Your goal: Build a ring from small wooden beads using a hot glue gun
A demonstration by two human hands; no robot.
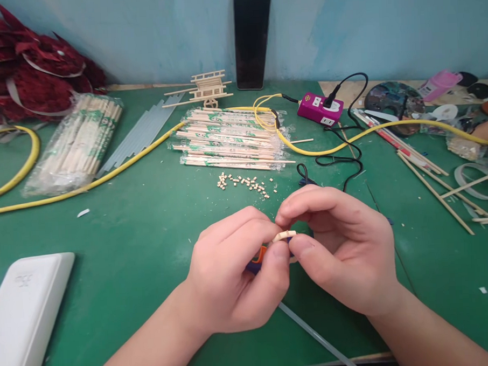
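My left hand point(235, 275) and my right hand point(344, 249) meet over the green mat point(141, 247) near its front edge. Between the thumbs and fingertips of both hands sits a short pale wooden stick piece point(284, 236). My left hand is also curled round a tool with an orange and blue handle point(258, 258), mostly hidden by the fingers. A clear glue stick point(315, 336) lies on the mat under my hands. Several tiny cut wooden bits point(246, 184) lie scattered just beyond my hands.
Wrapped chopsticks point(230, 140), a bagged bundle of sticks point(78, 141), a small wooden model point(205, 89), a phone point(253, 37) against the wall, a purple power strip point(320, 108), yellow cable point(106, 175), black cord point(343, 157), loose skewers point(433, 180), a white box point(25, 311), red tinsel point(32, 68).
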